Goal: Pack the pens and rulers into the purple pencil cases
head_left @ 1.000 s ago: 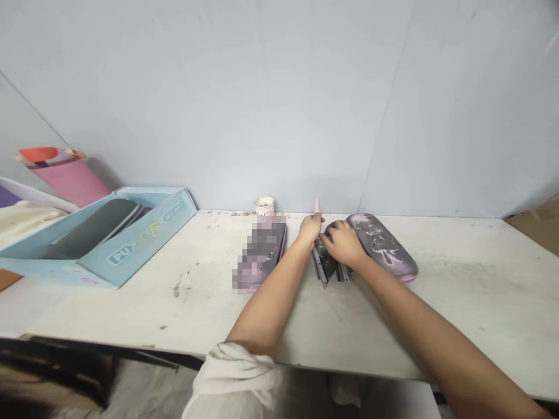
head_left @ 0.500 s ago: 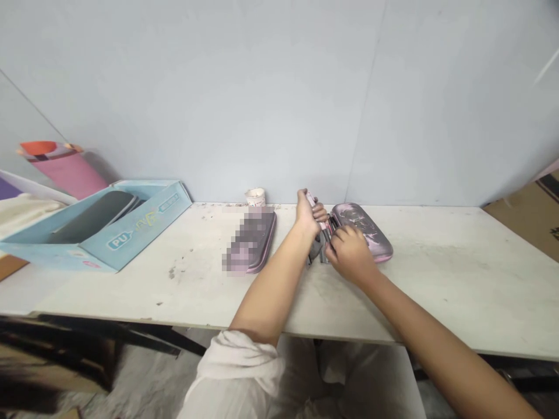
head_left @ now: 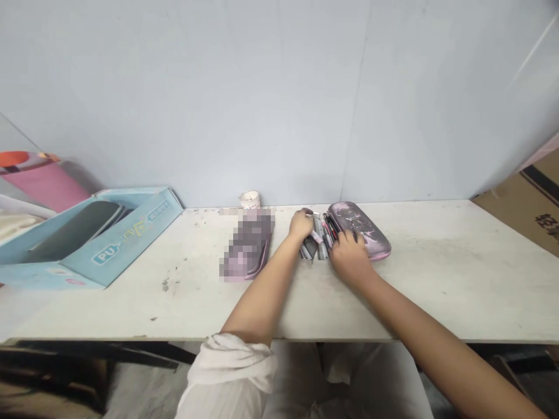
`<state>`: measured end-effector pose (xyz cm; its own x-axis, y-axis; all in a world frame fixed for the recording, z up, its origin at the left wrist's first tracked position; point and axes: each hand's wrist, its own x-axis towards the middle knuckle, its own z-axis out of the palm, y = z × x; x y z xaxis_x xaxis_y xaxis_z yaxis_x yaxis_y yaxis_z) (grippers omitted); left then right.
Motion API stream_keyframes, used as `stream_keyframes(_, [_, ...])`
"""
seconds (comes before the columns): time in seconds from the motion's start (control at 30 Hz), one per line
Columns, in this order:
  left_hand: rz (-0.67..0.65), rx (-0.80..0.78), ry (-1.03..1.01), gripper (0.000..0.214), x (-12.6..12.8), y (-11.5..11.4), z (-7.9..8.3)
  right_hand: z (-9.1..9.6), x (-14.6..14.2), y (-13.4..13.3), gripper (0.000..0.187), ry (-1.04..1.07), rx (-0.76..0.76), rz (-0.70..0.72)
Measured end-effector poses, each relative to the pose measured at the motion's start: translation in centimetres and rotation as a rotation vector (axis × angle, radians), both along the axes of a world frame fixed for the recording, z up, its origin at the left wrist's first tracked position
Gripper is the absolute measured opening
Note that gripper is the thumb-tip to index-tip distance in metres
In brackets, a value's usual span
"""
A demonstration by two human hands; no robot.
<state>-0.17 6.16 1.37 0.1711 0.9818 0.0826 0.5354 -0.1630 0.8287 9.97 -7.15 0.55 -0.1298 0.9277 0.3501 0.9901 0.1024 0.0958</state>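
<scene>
From afar I see pens (head_left: pixel 331 226) left of the purple case (head_left: pixel 362 226); I'd expect them light, stiff, slippery, best pinched mid-barrel. The left hand (head_left: pixel 301 224) is curled left of the case, the right hand (head_left: pixel 350 256) at its near-left corner; whether either grips, I cannot tell.

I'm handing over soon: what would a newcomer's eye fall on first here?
First, the bright blue box at the left, with a pink object behind it. Then, near the centre, the left hand and right hand by some pens and a purplish case.
</scene>
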Motion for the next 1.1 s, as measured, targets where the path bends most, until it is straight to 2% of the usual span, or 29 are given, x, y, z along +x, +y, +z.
stream_keyframes(0.13, [-0.285,0.102,0.329,0.04,-0.3,-1.0,-0.5,0.6,-1.0,1.5,0.043,0.081,-0.132,-0.123])
stream_keyframes(0.27, [-0.458,0.195,0.551,0.046,-0.2,-1.7,-0.5,1.1,-1.5,2.3,0.05,0.091,-0.209,-0.203])
stream_keyframes(0.37, [-0.514,0.258,0.643,0.049,-0.2,-1.9,-0.6,0.9,-1.2,2.2,0.046,0.066,-0.207,-0.21])
stream_keyframes(0.47, [-0.526,0.325,0.68,0.043,-0.4,-2.2,-0.4,0.7,-0.7,1.8,0.043,0.115,-0.148,-0.245])
stream_keyframes(0.57, [-0.524,0.513,0.657,0.036,-0.4,-2.6,0.5,1.1,0.7,1.3,0.042,0.241,-0.058,-0.275])
stream_keyframes(0.63, [-0.526,0.683,0.628,0.036,-0.2,-3.3,1.6,1.8,2.4,0.7,0.04,0.305,0.027,-0.232])
stream_keyframes(0.7, [-0.542,0.792,0.611,0.036,0.4,-4.3,3.2,3.1,4.8,-0.2,0.036,0.372,0.131,-0.163])
stream_keyframes(0.77, [-0.582,0.834,0.602,0.037,1.5,-5.7,4.8,4.8,7.5,-1.7,0.031,0.481,0.202,-0.1])
stream_keyframes(0.8, [-0.598,0.831,0.598,0.037,2.2,-6.5,5.6,5.7,8.8,-2.6,0.029,0.536,0.195,-0.065])
stream_keyframes(0.9, [-0.657,0.789,0.536,0.037,4.9,-8.9,7.7,8.7,12.5,-6.0,0.029,0.687,0.052,0.017])
stream_keyframes(1.0, [-0.724,0.751,0.459,0.034,8.2,-11.1,8.8,11.3,15.4,-9.6,0.032,0.687,0.043,-0.017])
stream_keyframes(1.1, [-0.774,0.711,0.348,0.032,11.7,-13.0,9.5,12.9,17.8,-12.8,0.036,0.593,0.068,-0.126])
